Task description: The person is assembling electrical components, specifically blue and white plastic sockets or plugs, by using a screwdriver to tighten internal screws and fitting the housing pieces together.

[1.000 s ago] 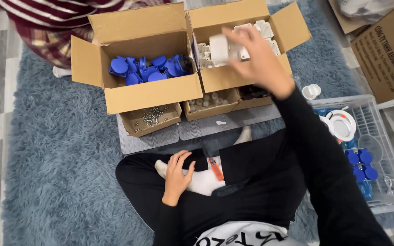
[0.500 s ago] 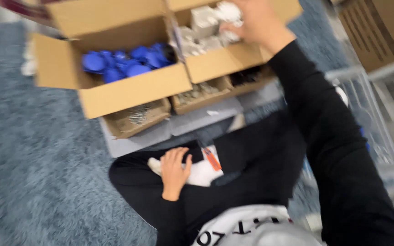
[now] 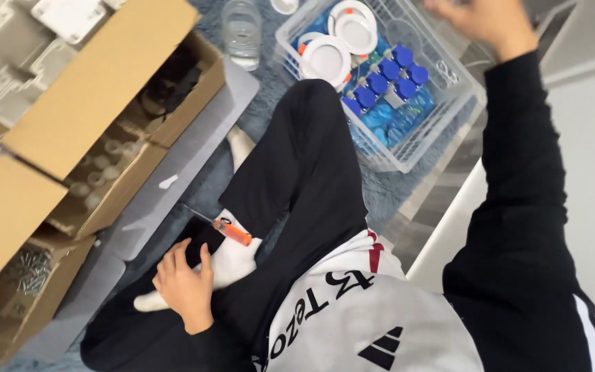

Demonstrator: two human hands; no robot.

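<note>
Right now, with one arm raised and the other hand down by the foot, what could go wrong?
The right hand is raised at the frame's top edge, above the clear basket of blue caps; its grip is cut off, so anything held might drop in. The orange-handled screwdriver lies loose on the leg by the left hand and could roll off if the leg shifts. The glass jar stands close to the knee and may tip.

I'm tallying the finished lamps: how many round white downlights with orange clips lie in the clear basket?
2. One white downlight lies at the clear basket's near-left corner; the other lies just beyond it, touching. Blue parts beside them might cover more.
</note>
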